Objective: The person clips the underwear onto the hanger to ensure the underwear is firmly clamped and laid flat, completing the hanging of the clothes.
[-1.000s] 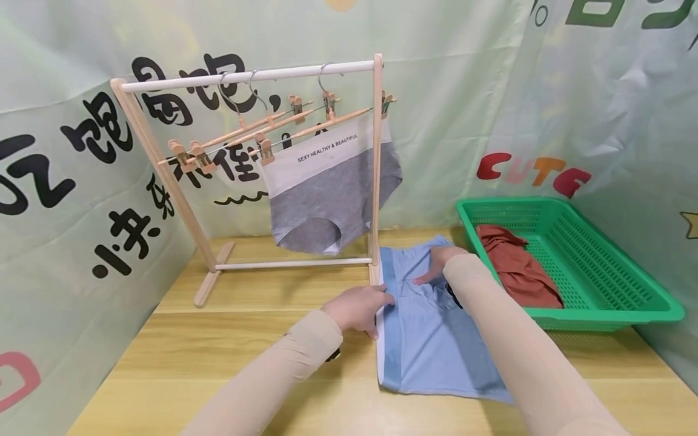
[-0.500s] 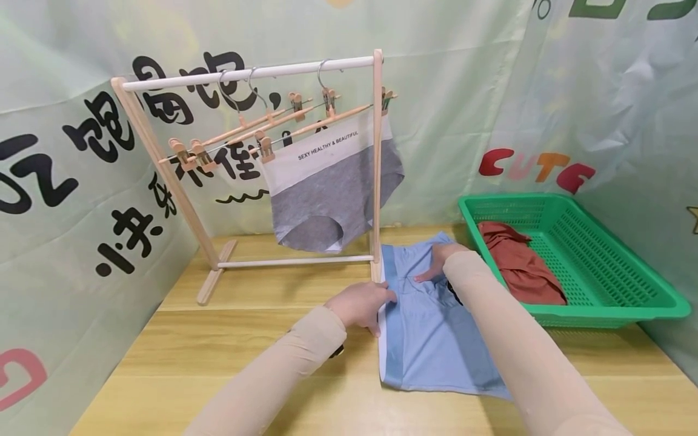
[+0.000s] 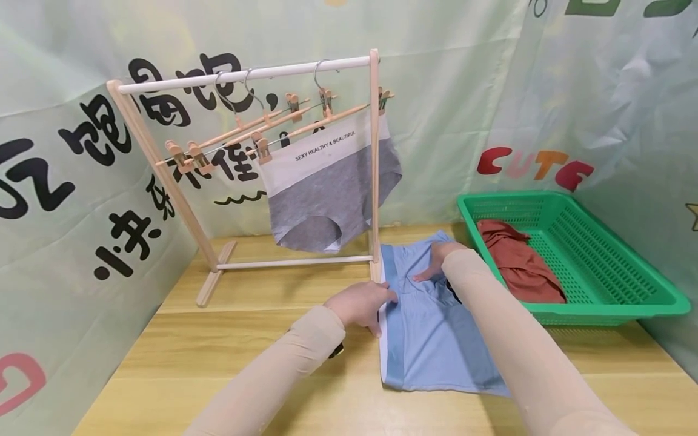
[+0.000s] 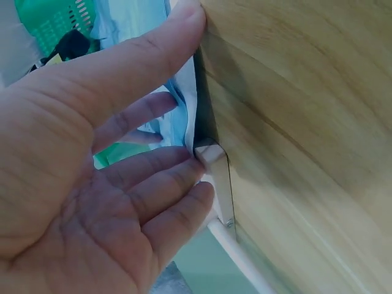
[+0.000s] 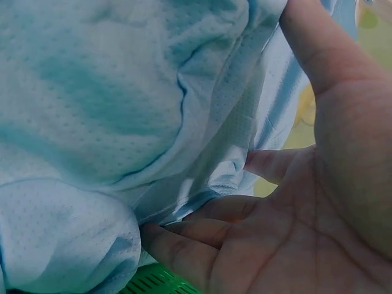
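Light blue underpants with a darker blue waistband lie on the table, waistband to the left. My left hand touches the waistband edge beside the rack's foot; in the left wrist view its fingers are slightly bent, thumb apart. Toward the back of the garment, my right hand rests on the cloth, which bunches a little around it. The right wrist view has the fingers against the blue fabric, thumb spread away. Part of the underpants is hidden under the right forearm.
A wooden rack stands at the back, holding several clip hangers. Grey underpants with a white waistband hang from one. A green basket with a reddish-brown cloth sits at the right, near the curtain.
The head view has shifted slightly. Both hands keep their places on the blue underpants, and nothing else visibly moves.
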